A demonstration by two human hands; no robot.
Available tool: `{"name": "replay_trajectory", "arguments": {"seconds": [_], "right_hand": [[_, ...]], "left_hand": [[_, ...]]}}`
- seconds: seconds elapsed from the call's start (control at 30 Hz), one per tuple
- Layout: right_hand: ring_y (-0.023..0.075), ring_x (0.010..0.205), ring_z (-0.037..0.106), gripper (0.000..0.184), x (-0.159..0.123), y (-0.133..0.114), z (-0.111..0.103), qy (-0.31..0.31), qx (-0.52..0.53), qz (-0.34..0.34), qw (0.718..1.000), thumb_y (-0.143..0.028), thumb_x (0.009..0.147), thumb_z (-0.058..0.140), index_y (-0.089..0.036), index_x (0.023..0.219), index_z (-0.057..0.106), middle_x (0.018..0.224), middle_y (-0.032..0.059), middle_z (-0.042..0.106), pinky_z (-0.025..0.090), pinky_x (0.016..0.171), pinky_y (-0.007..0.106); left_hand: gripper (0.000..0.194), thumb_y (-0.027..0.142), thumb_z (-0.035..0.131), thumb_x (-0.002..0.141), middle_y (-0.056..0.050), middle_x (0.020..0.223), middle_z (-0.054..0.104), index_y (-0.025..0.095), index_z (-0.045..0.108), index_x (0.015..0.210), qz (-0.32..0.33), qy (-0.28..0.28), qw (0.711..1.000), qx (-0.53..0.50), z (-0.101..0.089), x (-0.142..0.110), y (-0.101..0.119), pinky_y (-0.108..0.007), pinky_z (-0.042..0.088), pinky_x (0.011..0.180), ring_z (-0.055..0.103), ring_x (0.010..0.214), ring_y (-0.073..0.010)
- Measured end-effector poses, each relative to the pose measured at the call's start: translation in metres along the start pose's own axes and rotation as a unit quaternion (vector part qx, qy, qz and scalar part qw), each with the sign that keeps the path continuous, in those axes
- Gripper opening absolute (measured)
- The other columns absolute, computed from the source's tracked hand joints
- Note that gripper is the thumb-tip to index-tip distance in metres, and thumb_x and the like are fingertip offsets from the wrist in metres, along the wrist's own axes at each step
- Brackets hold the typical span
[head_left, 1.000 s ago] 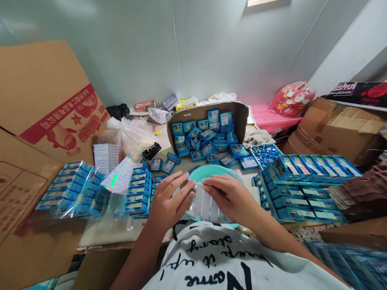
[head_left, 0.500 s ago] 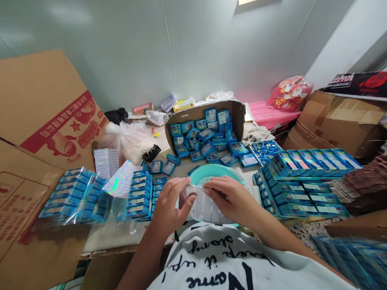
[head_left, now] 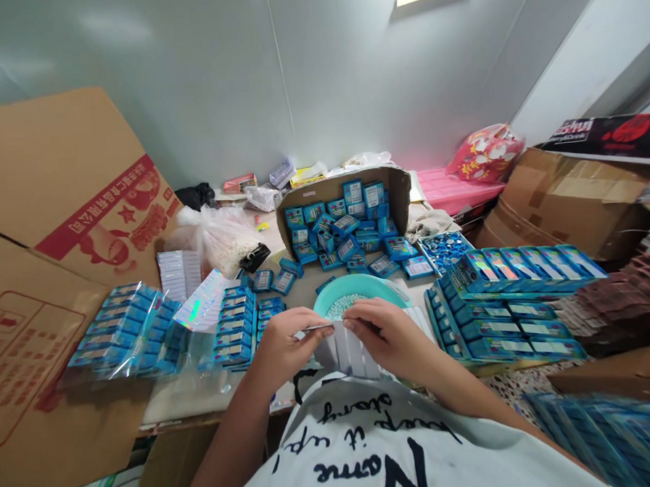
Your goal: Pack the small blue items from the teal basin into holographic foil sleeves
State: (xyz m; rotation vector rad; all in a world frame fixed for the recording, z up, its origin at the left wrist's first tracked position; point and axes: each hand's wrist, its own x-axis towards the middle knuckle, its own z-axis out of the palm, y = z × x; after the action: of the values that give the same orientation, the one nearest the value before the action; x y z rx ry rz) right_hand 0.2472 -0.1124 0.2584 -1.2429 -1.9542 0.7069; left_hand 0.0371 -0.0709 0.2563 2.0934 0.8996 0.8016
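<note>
In front of my chest is a white sticker sheet marked into strips. My right hand pinches its upper edge between thumb and fingers. My left hand is closed on a thin pale strip at the sheet's left side; whether the strip is loose or still joined cannot be made out. Just beyond my fingertips stands a turquoise bowl with small pale beads in it. The sheet and both hands hide the bowl's near side.
Small blue boxes fill an open carton behind the bowl. Stacked blue packs stand right and left. A tray of blue pieces lies right of the carton. A large cardboard box borders the left.
My left hand has turned and drawn its fingertips slightly down, now pinching a thin strip edge-on. The sheet's left part has bent away from the fingers. My right hand stays nearly in place.
</note>
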Motion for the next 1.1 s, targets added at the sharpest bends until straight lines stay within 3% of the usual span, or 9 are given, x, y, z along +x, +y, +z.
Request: {"name": "replay_trajectory", "arguments": {"seconds": [0.13, 0.23, 0.33, 0.47, 0.57, 0.63, 0.77, 0.97, 1.1], "right_hand": [[0.0161, 0.069, 0.052, 0.025, -0.002, -0.001, -0.003, -0.025, -0.001, 0.015, 1.0, -0.023, 0.1, 0.046, -0.02, 0.08, 0.06, 0.072, 0.0002, 0.06, 0.037, 0.066, 0.03], [0.0177, 0.077, 0.056, 0.014, -0.002, -0.003, -0.004, -0.027, -0.015, 0.01, 0.999, -0.024, 0.099, 0.05, -0.021, 0.103, 0.063, 0.085, 0.0026, 0.065, 0.04, 0.072, 0.032], [0.0194, 0.085, 0.059, 0.025, 0.0, -0.005, -0.001, -0.024, -0.023, -0.018, 0.999, -0.021, 0.097, 0.052, -0.022, 0.121, 0.06, 0.097, 0.0058, 0.067, 0.042, 0.077, 0.033], [0.0177, 0.081, 0.058, 0.02, 0.003, -0.005, 0.005, -0.023, -0.004, -0.017, 1.0, -0.014, 0.095, 0.051, -0.023, 0.1, 0.068, 0.087, 0.0033, 0.066, 0.041, 0.074, 0.031], [0.0157, 0.073, 0.057, 0.017, 0.004, -0.004, 0.009, 0.0, 0.028, 0.03, 0.999, -0.014, 0.093, 0.054, -0.021, 0.094, 0.069, 0.082, 0.0021, 0.065, 0.039, 0.063, 0.027], [0.015, 0.071, 0.058, 0.016, 0.004, -0.003, 0.011, 0.011, 0.05, 0.06, 0.997, -0.015, 0.092, 0.055, -0.021, 0.092, 0.07, 0.082, 0.0019, 0.067, 0.039, 0.059, 0.026], [0.0165, 0.073, 0.062, 0.015, 0.004, 0.002, 0.019, 0.028, 0.075, 0.094, 0.992, -0.015, 0.09, 0.056, -0.021, 0.088, 0.07, 0.084, 0.0024, 0.071, 0.043, 0.06, 0.026], [0.0187, 0.076, 0.066, 0.015, 0.005, 0.005, 0.031, 0.07, 0.115, 0.105, 0.985, -0.015, 0.087, 0.056, -0.019, 0.086, 0.07, 0.083, 0.0038, 0.073, 0.05, 0.067, 0.029], [0.0197, 0.077, 0.069, 0.014, 0.006, 0.003, 0.035, 0.099, 0.124, 0.112, 0.981, -0.015, 0.086, 0.057, -0.019, 0.086, 0.071, 0.084, 0.005, 0.075, 0.053, 0.069, 0.03]], "left_hand": [[0.02, 0.028, 0.059, 0.093, -0.006, 0.081, 0.071, 0.018, 0.074, 0.086, 0.013, -0.028, 1.0, -0.003, -0.001, 0.0, 0.004, -0.027, 0.05, 0.068, 0.065, 0.076, -0.0163], [0.024, 0.028, 0.055, 0.095, -0.005, 0.079, 0.067, 0.018, 0.071, 0.081, 0.006, -0.05, 0.999, 0.004, -0.003, 0.001, 0.006, -0.026, 0.048, 0.068, 0.062, 0.075, -0.0153], [0.027, 0.028, 0.053, 0.096, -0.004, 0.077, 0.066, 0.017, 0.07, 0.078, 0.008, -0.057, 0.998, 0.014, -0.005, 0.001, 0.006, -0.026, 0.048, 0.068, 0.061, 0.074, -0.015], [0.02, 0.029, 0.058, 0.094, -0.005, 0.082, 0.07, 0.019, 0.074, 0.086, 0.011, -0.038, 0.999, 0.018, -0.003, -0.001, 0.002, -0.026, 0.051, 0.068, 0.065, 0.076, -0.0155], [0.018, 0.031, 0.069, 0.086, -0.005, 0.086, 0.074, 0.02, 0.074, 0.101, -0.002, 0.054, 0.998, 0.033, 0.002, -0.005, -0.004, -0.026, 0.055, 0.067, 0.068, 0.075, -0.0161], [0.017, 0.029, 0.072, 0.084, -0.004, 0.085, 0.076, 0.021, 0.073, 0.1, 0.024, 0.097, 0.993, 0.055, 0.005, -0.008, -0.007, -0.026, 0.056, 0.068, 0.07, 0.074, -0.0157], [0.01, 0.024, 0.064, 0.091, -0.004, 0.084, 0.074, 0.021, 0.073, 0.091, 0.105, 0.1, 0.983, 0.111, 0.009, -0.01, -0.011, -0.025, 0.057, 0.073, 0.069, 0.077, -0.014], [0.017, 0.018, 0.062, 0.091, -0.005, 0.095, 0.073, 0.021, 0.07, 0.106, 0.182, 0.141, 0.95, 0.212, 0.019, -0.017, -0.034, -0.027, 0.057, 0.082, 0.069, 0.088, -0.0158], [0.028, 0.018, 0.062, 0.09, -0.008, 0.111, 0.071, 0.023, 0.067, 0.117, 0.213, 0.16, 0.93, 0.254, 0.015, -0.018, -0.044, -0.034, 0.055, 0.089, 0.068, 0.099, -0.0191]]}}
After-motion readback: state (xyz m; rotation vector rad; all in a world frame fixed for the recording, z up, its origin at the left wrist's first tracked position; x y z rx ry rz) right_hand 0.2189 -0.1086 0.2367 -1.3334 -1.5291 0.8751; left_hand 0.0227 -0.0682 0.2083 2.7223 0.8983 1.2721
